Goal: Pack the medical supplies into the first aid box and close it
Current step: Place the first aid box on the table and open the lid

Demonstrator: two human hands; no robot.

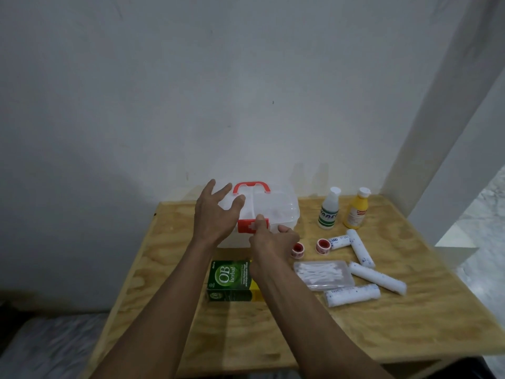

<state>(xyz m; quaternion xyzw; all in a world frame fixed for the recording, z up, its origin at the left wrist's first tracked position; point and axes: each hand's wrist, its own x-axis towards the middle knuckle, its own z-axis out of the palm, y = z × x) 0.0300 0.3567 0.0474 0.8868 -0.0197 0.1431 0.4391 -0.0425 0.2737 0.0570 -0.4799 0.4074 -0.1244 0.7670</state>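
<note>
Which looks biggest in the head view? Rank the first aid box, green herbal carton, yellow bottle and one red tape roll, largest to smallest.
1. first aid box
2. green herbal carton, though it lies nearer the camera
3. yellow bottle
4. red tape roll, clearly smallest

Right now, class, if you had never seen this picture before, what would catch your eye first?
The clear first aid box with its red handle, at the back of the wooden table, with both hands on it: the left hand spread over the lid, the right hand at the red latch. Next, the green herbal box in front.
</note>
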